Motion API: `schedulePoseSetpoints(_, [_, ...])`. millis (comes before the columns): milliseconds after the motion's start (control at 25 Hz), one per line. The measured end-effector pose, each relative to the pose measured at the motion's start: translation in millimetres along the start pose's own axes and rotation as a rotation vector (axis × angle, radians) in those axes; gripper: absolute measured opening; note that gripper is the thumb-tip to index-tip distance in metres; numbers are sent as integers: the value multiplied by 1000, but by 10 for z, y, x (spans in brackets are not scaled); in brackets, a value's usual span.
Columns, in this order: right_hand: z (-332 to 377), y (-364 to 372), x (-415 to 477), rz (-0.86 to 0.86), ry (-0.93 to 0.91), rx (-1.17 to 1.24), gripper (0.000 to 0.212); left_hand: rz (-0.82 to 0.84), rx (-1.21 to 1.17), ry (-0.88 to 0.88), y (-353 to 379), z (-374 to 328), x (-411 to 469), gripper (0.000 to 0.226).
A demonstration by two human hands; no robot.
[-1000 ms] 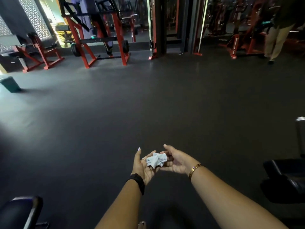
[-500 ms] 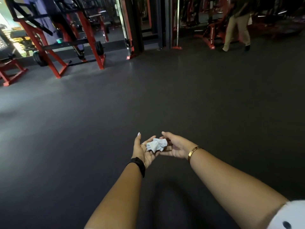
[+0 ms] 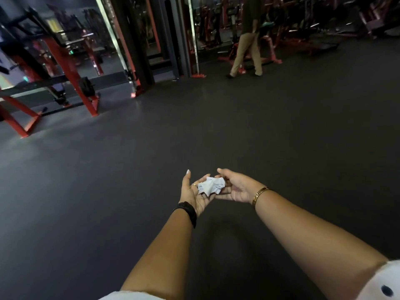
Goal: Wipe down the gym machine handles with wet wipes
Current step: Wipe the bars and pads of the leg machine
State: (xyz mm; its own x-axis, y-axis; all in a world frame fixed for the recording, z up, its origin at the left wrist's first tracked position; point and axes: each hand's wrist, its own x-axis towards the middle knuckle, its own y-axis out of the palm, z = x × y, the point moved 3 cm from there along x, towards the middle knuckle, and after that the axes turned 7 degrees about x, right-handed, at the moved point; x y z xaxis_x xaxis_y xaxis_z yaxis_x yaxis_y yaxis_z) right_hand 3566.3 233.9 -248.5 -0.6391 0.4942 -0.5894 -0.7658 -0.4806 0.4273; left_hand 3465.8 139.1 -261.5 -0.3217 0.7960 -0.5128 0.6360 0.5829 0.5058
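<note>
Two hands up, I see: left hand (image 3: 194, 194) open-palmed under crumpled wet wipe (image 3: 211, 185), right hand (image 3: 237, 187) pinching it, above floor (image 3: 216, 126).

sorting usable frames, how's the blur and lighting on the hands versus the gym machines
Head view: left hand, right hand and wet wipe are dim but fairly sharp; the red machine frame and walking person are motion-blurred; the floor shows a pale sheen at left.

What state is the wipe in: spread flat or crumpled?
Crumpled. The wet wipe is a bunched, creased white wad resting on fingers of the left hand, its edge held by the right hand.
</note>
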Motion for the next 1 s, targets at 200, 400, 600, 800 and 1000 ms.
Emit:
schedulePoseSetpoints(200, [989, -499, 472, -116, -85, 58, 32, 109, 57, -41, 841, -407, 1027, 76])
schedulePoseSetpoints(400, [1991, -1261, 775, -286, -219, 205, 32, 326, 138, -98, 1947, -660, 2089, 77])
schedulePoseSetpoints(600, [2933, -2062, 802, -429, -401, 440, 31, 577, 270, -170, 3222, -747, 3111, 76])
schedulePoseSetpoints(800, [3389, -2885, 416, -596, -578, 660, 30, 778, 403, -256, 4456, -382, 3454, 75])
schedulePoseSetpoints(1000, [3576, -3700, -245, -729, -776, 770, 36, 992, 508, -326, 5608, 242, 3444, 78])
